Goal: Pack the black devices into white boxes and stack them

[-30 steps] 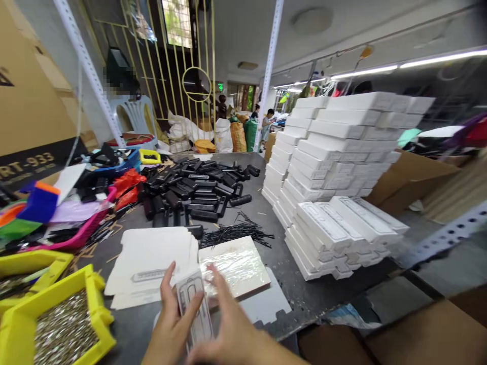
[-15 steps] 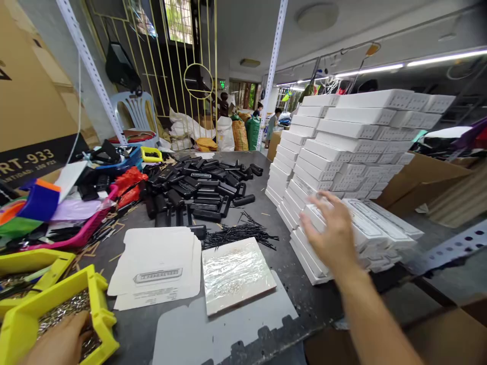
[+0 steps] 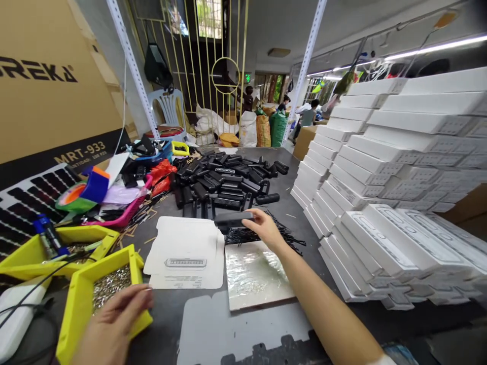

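My right hand [image 3: 262, 228] pinches the end of a black plastic case [image 3: 232, 219], just behind a board wrapped in shiny film [image 3: 254, 279]. Thin black strips [image 3: 285, 235] lie beside and under that hand. Over the front edge of a yellow bin [image 3: 81, 291] holding small metal parts [image 3: 110, 286], my left hand [image 3: 122, 314] has thumb and fingertips pressed together; what they hold, if anything, is too small to name. Flat white cartons [image 3: 184, 253] with a printed drawing lie between the hands. Behind them is a pile of black cases [image 3: 228, 177].
Tall stacks of white boxes [image 3: 380, 152] stand on the right. At the left are a second yellow bin [image 3: 23, 258], a cluttered pink basket [image 3: 129, 213] and a large cardboard box [image 3: 49, 106]. A white metal post [image 3: 304, 71] rises at the back.
My right hand has moved left from the white boxes to the black case and taken hold of it. My left hand has risen out of the metal parts. The view has shifted left.
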`<state>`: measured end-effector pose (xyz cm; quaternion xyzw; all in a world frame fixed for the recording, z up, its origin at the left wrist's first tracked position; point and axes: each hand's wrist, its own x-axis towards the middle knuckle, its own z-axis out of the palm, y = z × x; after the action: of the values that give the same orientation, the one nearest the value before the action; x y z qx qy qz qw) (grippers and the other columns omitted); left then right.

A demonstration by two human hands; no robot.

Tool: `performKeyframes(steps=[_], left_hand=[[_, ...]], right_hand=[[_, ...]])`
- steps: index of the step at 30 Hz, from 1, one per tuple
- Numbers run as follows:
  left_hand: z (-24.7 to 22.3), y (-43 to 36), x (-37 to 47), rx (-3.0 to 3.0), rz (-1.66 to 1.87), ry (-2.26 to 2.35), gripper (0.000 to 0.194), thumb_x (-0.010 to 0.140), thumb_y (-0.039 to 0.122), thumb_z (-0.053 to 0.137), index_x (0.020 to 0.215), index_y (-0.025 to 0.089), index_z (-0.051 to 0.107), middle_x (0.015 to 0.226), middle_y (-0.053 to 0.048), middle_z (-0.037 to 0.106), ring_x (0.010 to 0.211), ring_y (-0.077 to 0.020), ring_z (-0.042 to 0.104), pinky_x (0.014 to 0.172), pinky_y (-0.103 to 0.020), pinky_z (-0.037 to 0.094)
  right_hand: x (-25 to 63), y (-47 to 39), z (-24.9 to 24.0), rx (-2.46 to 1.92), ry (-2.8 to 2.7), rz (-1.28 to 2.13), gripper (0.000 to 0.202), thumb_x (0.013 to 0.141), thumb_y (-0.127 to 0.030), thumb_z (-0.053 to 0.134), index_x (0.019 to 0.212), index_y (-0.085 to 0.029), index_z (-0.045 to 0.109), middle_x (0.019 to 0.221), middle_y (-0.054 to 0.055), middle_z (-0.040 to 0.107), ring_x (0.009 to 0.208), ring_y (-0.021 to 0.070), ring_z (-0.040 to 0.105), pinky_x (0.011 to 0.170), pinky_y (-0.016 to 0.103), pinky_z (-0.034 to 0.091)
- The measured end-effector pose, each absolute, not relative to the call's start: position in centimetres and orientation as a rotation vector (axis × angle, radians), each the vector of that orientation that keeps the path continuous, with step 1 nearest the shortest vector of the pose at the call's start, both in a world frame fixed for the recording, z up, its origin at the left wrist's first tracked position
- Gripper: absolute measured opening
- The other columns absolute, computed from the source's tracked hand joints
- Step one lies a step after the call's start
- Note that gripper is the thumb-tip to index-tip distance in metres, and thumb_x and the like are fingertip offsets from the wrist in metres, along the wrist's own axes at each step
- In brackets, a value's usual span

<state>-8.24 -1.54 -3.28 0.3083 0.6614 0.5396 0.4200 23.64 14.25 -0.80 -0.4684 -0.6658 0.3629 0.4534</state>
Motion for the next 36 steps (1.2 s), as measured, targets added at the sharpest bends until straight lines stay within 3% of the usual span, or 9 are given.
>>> performKeyframes(steps=[3, 7, 15, 22, 24, 27, 30, 32, 36], left_hand=[[-3.0, -1.1, -0.5, 0.611, 1.286, 1.201, 0.034, 0.056, 0.033, 0.084, 0.083, 0.019, 0.067, 0.080, 0.000, 0.067, 0.075, -0.0127, 0.061, 0.074, -0.023, 0.052], [-2.7, -0.6, 5.7, 0.636, 1.220, 1.021, 0.024, 0.064, 0.028, 0.079, 0.079, 0.016, 0.065, 0.079, -0.001, 0.063, 0.074, -0.0114, 0.058, 0.073, -0.024, 0.051], [-3.3, -1.4, 7.4, 0.818, 1.304, 1.073, 0.024, 0.067, 0.027, 0.077, 0.074, 0.018, 0.055, 0.070, 0.003, 0.058, 0.067, -0.0096, 0.055, 0.066, -0.020, 0.046], [-4.8, -1.9, 6.7, 1.115, 1.256, 1.202, 0.021, 0.072, 0.031, 0.071, 0.083, 0.021, 0.056, 0.080, -0.001, 0.063, 0.080, -0.0168, 0.060, 0.078, -0.028, 0.048], [-4.4, -0.4, 4.6, 1.478, 1.080, 1.354, 0.034, 0.077, 0.032, 0.066, 0.107, 0.023, 0.053, 0.104, -0.005, 0.062, 0.099, -0.0209, 0.058, 0.091, -0.034, 0.045], [-3.7, 3.2, 0.2, 2.178, 0.529, 1.720, 0.061, 0.076, 0.022, 0.061, 0.132, 0.021, 0.036, 0.138, -0.013, 0.039, 0.130, -0.0279, 0.033, 0.107, -0.045, 0.027], [-3.5, 6.1, -3.1, 2.280, 0.276, 1.775, 0.055, 0.062, 0.009, 0.065, 0.115, 0.020, 0.053, 0.126, -0.012, 0.049, 0.120, -0.0329, 0.042, 0.100, -0.049, 0.031], [-3.4, 7.1, -4.0, 2.314, 0.167, 1.773, 0.047, 0.060, 0.008, 0.065, 0.105, 0.021, 0.057, 0.117, -0.011, 0.054, 0.112, -0.0315, 0.047, 0.096, -0.048, 0.034], [-1.7, 7.7, -4.4, 2.333, 0.098, 1.762, 0.041, 0.059, 0.014, 0.068, 0.099, 0.018, 0.059, 0.118, -0.015, 0.051, 0.114, -0.0363, 0.044, 0.095, -0.051, 0.032]], right_hand=[[23.0, 8.4, 0.3, -0.856, -1.256, 1.148, 0.018, 0.092, -0.036, 0.040, 0.105, -0.025, 0.047, 0.096, 0.002, 0.059, 0.085, 0.0160, 0.060, 0.078, 0.035, 0.049], [20.5, 3.6, 1.7, -0.462, -0.613, 1.213, 0.005, 0.087, -0.024, 0.053, 0.091, -0.023, 0.050, 0.067, -0.006, 0.044, 0.058, 0.0077, 0.048, 0.062, 0.024, 0.045], [18.6, 3.1, 0.5, -0.407, -0.299, 1.186, 0.006, 0.085, -0.025, 0.054, 0.082, -0.021, 0.050, 0.065, -0.005, 0.040, 0.055, 0.0074, 0.041, 0.056, 0.022, 0.040], [19.5, 2.8, 0.2, -0.481, -0.387, 1.241, 0.009, 0.084, -0.024, 0.053, 0.079, -0.021, 0.047, 0.062, -0.006, 0.040, 0.053, 0.0076, 0.040, 0.055, 0.022, 0.039], [20.6, 2.6, 0.2, -0.540, -0.618, 1.121, 0.007, 0.084, -0.025, 0.052, 0.079, -0.022, 0.049, 0.062, -0.005, 0.043, 0.055, 0.0099, 0.044, 0.058, 0.026, 0.042], [22.0, 2.5, -0.7, -0.641, -1.151, 0.980, 0.006, 0.077, -0.028, 0.059, 0.075, -0.023, 0.056, 0.064, -0.001, 0.053, 0.059, 0.0143, 0.051, 0.061, 0.031, 0.045], [22.9, 3.6, -2.7, -0.781, -1.370, 1.033, 0.009, 0.072, -0.026, 0.065, 0.072, -0.019, 0.060, 0.064, 0.002, 0.058, 0.058, 0.0169, 0.055, 0.058, 0.031, 0.046], [23.7, 5.0, -4.1, -1.021, -1.236, 0.963, 0.015, 0.078, -0.031, 0.060, 0.085, -0.019, 0.059, 0.066, 0.001, 0.058, 0.061, 0.0181, 0.057, 0.063, 0.033, 0.048], [25.9, 6.7, -5.5, -1.334, -1.077, 0.731, 0.046, 0.068, -0.035, 0.071, 0.108, -0.020, 0.054, 0.100, 0.007, 0.061, 0.098, 0.0268, 0.057, 0.092, 0.046, 0.041]])
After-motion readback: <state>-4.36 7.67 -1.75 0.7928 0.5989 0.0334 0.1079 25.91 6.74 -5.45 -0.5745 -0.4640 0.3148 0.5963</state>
